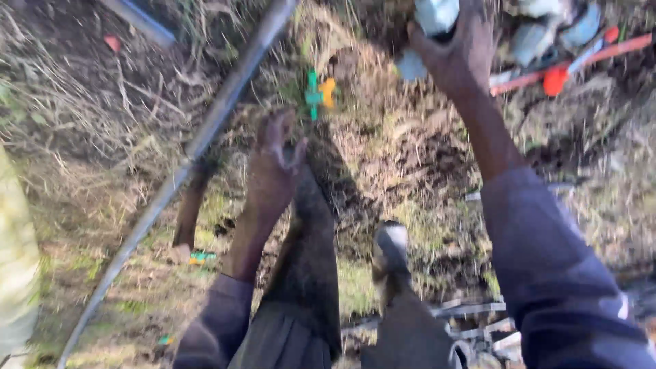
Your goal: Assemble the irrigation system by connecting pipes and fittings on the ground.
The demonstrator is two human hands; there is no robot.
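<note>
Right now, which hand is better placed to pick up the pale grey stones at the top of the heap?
Right hand: it already reaches the pale grey stones. The left hand hangs open, lower, near the grey pipe.

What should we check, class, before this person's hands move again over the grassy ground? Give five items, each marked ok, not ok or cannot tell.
1. Right hand has a firm hold on the pale object at the top edge: cannot tell, the picture is blurred.
2. Left hand is free: ok, its fingers are spread and hold nothing.
3. Long grey pipe is apart from the left hand: ok, it runs slanting beside it.
4. Green and yellow fitting is in plain sight: ok, it lies on the grass beyond the left hand.
5. Orange-handled tool lies apart from the right hand: ok, it lies to that hand's right.
</note>
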